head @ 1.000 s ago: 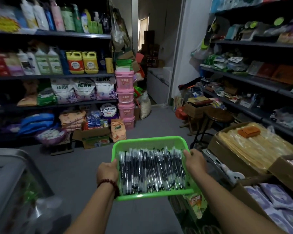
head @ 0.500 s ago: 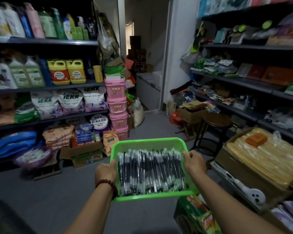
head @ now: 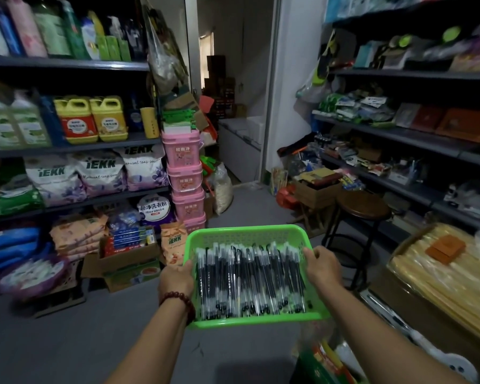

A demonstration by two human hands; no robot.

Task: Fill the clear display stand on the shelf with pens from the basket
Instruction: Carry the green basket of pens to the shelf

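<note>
Plainly, nearest of all, the left hand (head: 176, 281) and the right hand (head: 323, 270) each grasp one side of the green basket (head: 247, 234), fingers curled about its rim. That seems the sensible hold, since the thin moulded plastic with its perforated walls would likely sag or tip if carried from one side. A bracelet (head: 178, 299) of dark red beads circles the left wrist. The pens (head: 250, 281) all lie in the basket, side by side and pointing away from the person. They are slim, glossy clear barrels with black cores, smooth enough to roll if the carry tilts. Past the basket on the right stands a stool (head: 363, 207), its round wooden seat on thin black metal legs, beside an open cardboard box (head: 455, 273) of yellow film-wrapped packs. Farther left rises a stack of pink lidded tubs (head: 182, 173). The grey shelf (head: 399, 134) on the right holds small packets, but I cannot pick out the clear display stand there, so I judge that filling it has not begun.
</note>
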